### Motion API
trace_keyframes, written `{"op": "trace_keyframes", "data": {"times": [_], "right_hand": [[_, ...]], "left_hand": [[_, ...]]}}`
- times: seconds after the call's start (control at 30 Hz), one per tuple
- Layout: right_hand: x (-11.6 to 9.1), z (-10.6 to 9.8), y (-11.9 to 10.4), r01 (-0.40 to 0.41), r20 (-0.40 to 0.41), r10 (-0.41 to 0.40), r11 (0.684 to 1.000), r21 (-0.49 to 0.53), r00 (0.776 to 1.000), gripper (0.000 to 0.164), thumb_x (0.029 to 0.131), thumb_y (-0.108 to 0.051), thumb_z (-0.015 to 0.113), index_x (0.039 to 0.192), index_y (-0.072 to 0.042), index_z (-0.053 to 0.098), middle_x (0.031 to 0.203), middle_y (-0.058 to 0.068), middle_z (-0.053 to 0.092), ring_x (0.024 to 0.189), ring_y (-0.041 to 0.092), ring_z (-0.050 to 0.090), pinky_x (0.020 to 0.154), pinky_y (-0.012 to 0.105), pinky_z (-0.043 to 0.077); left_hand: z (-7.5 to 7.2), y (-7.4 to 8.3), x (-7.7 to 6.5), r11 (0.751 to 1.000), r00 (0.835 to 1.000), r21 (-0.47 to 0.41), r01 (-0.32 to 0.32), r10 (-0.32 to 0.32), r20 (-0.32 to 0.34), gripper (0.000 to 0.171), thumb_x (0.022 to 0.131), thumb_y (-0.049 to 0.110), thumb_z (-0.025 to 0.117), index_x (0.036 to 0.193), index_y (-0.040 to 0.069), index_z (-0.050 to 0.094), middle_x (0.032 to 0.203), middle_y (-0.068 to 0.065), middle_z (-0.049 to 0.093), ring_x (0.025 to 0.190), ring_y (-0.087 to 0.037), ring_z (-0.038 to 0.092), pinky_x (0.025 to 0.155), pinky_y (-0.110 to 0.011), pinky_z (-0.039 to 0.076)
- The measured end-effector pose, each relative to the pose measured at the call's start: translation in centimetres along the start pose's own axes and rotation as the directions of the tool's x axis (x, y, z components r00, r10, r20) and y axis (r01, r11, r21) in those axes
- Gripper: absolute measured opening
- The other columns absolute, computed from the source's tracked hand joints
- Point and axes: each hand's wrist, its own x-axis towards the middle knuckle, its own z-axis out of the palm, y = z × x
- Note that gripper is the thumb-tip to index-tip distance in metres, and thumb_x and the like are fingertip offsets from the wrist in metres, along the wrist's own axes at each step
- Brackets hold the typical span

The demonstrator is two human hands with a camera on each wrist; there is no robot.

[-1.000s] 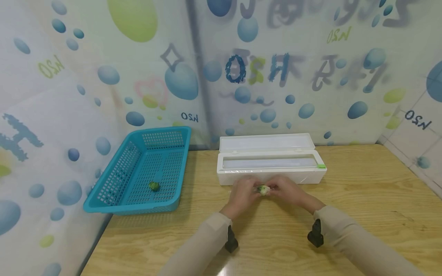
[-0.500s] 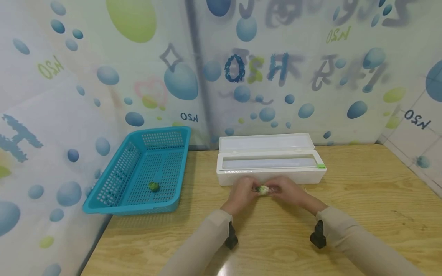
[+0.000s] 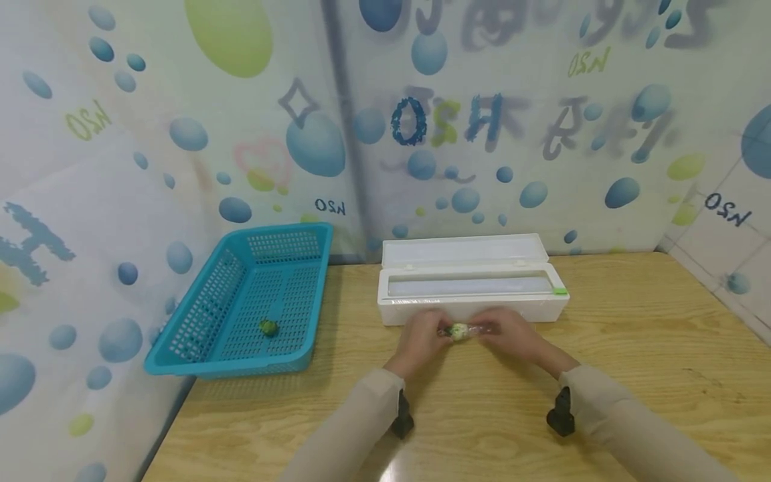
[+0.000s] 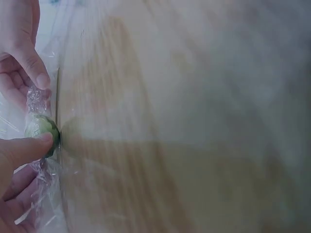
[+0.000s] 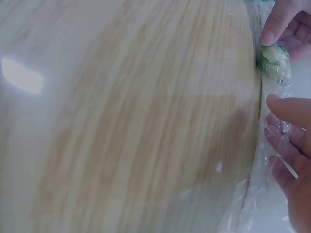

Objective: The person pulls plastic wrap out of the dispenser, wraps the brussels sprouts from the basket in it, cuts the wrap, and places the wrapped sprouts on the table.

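A small round green-and-white vegetable (image 3: 460,332), wrapped in clear cling film, lies between the two hands just in front of the white film box (image 3: 472,311). My left hand (image 3: 421,340) pinches it at its left end; in the left wrist view the thumb presses on the vegetable (image 4: 41,128) and the fingers curl beneath. To its right, the cling film (image 4: 39,99) is drawn into a narrow, twisted tail. My right hand (image 3: 508,335) holds that tail between thumb and fingers, a little apart from the vegetable. Its exact kind is unclear.
The film box's lid (image 3: 466,251) stands up at the back, with a film roll visible inside and a green tab at its right end. A blue plastic basket (image 3: 319,301) at the left holds another small green vegetable (image 3: 268,327). Behind the wooden table (image 3: 482,415) hangs a patterned curtain.
My right hand has shifted slightly right, away from the vegetable, so more of the twisted film tail shows between them. My left hand stays nearly in place.
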Motion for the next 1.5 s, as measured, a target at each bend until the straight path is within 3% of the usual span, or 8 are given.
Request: {"op": "trace_keyframes", "data": {"times": [0.23, 0.47, 0.63, 0.8, 0.97, 1.13, 1.33, 1.5], "right_hand": [[-1.3, -1.2, -0.2, -0.065, -0.114, 0.075, 0.994, 0.088, 0.991, 0.026, 0.08, -0.002, 0.069, 0.105, 0.002, 0.065, 0.106, 0.016, 0.063, 0.097, 0.032, 0.059, 0.08, 0.039, 0.05], [-2.4, -3.1, -0.3, -0.113, -0.164, 0.125, 0.99, 0.082, 0.978, 0.024, 0.084, -0.007, 0.065, 0.107, 0.0, 0.065, 0.1, 0.012, 0.066, 0.089, 0.025, 0.061, 0.079, 0.044, 0.048], [-3.0, -5.3, -0.2, -0.194, -0.206, 0.205, 0.978, 0.073, 0.957, 0.024, 0.086, -0.014, 0.064, 0.107, -0.001, 0.065, 0.098, 0.01, 0.066, 0.087, 0.022, 0.06, 0.077, 0.037, 0.047], [-3.5, -7.6, 0.5, -0.236, -0.283, 0.239, 0.971, 0.045, 0.929, 0.027, 0.087, -0.018, 0.064, 0.107, 0.0, 0.065, 0.103, 0.015, 0.064, 0.091, 0.027, 0.057, 0.075, 0.03, 0.045], [-4.1, -9.4, 1.7, -0.258, -0.329, 0.247, 0.966, 0.009, 0.911, 0.03, 0.087, -0.018, 0.065, 0.108, 0.003, 0.064, 0.109, 0.022, 0.058, 0.099, 0.035, 0.051, 0.079, 0.049, 0.042], [-4.2, -9.9, 2.9, -0.294, -0.301, 0.284, 0.956, 0.011, 0.91, 0.036, 0.086, -0.022, 0.066, 0.109, 0.005, 0.062, 0.114, 0.027, 0.053, 0.105, 0.042, 0.045, 0.082, 0.06, 0.038], [-3.9, -9.9, 3.6, -0.313, -0.261, 0.307, 0.95, 0.017, 0.915, 0.044, 0.084, -0.027, 0.067, 0.112, 0.006, 0.06, 0.118, 0.028, 0.047, 0.108, 0.043, 0.04, 0.084, 0.059, 0.036], [-3.9, -9.9, 4.0, -0.334, -0.269, 0.325, 0.942, 0.01, 0.907, 0.044, 0.083, -0.028, 0.069, 0.111, 0.005, 0.061, 0.119, 0.027, 0.042, 0.106, 0.042, 0.038, 0.082, 0.059, 0.035]], "left_hand": [[-0.3, 0.8, -0.3, 0.999, 1.0, 0.042, 0.012, -0.011, -0.021, 0.025, 0.069, 0.018, 0.08, 0.09, 0.015, 0.067, 0.088, 0.006, 0.066, 0.081, -0.008, 0.059, 0.073, -0.019, 0.046], [-1.2, 1.5, -0.5, 0.999, 0.999, 0.018, 0.028, -0.027, -0.041, 0.02, 0.074, 0.014, 0.076, 0.092, 0.011, 0.067, 0.09, 0.001, 0.066, 0.082, -0.01, 0.06, 0.071, -0.02, 0.047], [-2.1, 2.2, -0.1, 0.999, 0.998, -0.012, 0.038, -0.038, -0.054, 0.016, 0.078, 0.014, 0.074, 0.092, 0.013, 0.067, 0.091, 0.002, 0.067, 0.083, -0.01, 0.061, 0.07, -0.02, 0.048], [-3.2, 3.2, 1.3, 0.996, 1.0, -0.08, 0.026, -0.027, -0.003, 0.013, 0.08, 0.017, 0.071, 0.093, 0.013, 0.068, 0.089, 0.003, 0.067, 0.079, -0.007, 0.061, 0.065, -0.018, 0.047], [-4.3, 4.3, 3.0, 0.983, 0.999, -0.185, -0.009, 0.016, 0.035, 0.013, 0.082, 0.017, 0.069, 0.094, 0.012, 0.068, 0.085, 0.003, 0.067, 0.074, -0.005, 0.06, 0.061, -0.016, 0.045], [-4.4, 5.1, 4.8, 0.974, 0.996, -0.227, -0.03, 0.048, 0.076, 0.011, 0.083, 0.017, 0.068, 0.093, 0.011, 0.068, 0.082, 0.003, 0.066, 0.071, -0.004, 0.059, 0.06, -0.015, 0.044], [-3.8, 6.1, 6.6, 0.966, 0.988, -0.256, 0.022, 0.017, 0.151, 0.009, 0.085, 0.019, 0.067, 0.091, 0.013, 0.069, 0.081, 0.004, 0.065, 0.07, -0.004, 0.057, 0.058, -0.016, 0.043], [-3.4, 6.6, 7.5, 0.957, 0.981, -0.285, 0.056, 0.001, 0.194, 0.009, 0.084, 0.018, 0.067, 0.091, 0.012, 0.069, 0.081, 0.003, 0.065, 0.07, -0.005, 0.057, 0.058, -0.016, 0.043]]}}
